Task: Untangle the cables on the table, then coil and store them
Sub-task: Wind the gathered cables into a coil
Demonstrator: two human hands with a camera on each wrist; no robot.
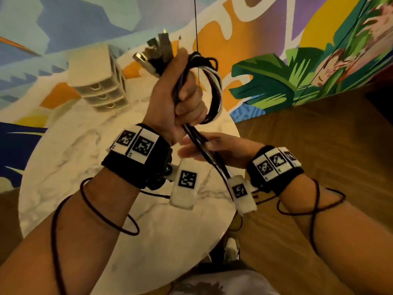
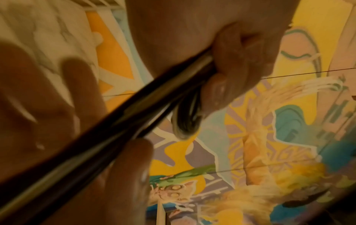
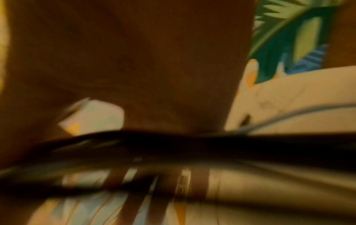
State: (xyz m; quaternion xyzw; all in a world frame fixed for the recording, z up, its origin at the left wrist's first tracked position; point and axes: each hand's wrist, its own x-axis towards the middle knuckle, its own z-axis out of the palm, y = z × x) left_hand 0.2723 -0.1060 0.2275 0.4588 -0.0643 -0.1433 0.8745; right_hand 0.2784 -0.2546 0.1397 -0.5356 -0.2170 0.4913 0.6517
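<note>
Fingers (image 1: 192, 93) of the left hand (image 1: 170, 96) are curled tight round a bundle of cables (image 1: 212, 88), held up above the white marble surface (image 1: 74, 167). Further left, at the back of that surface, stands a small drawer unit (image 1: 100, 81). Plugs (image 1: 155, 50) jut from the top of the fist, too blurred to tell their types. Black and white loops hang at the fist's right side, partly hidden by it. From the fist, straight strands slant down across the right hand (image 1: 214, 147). Its fingers (image 1: 185, 151) lie nearly straight and loose, not closed round the strands. In the head view the strands' lower ends vanish behind a white marker tab (image 1: 241, 192). Both wristbands (image 1: 136, 154) carry black-and-white square codes and no readable writing. The right wrist view is smeared, and only dark strands show across it.
</note>
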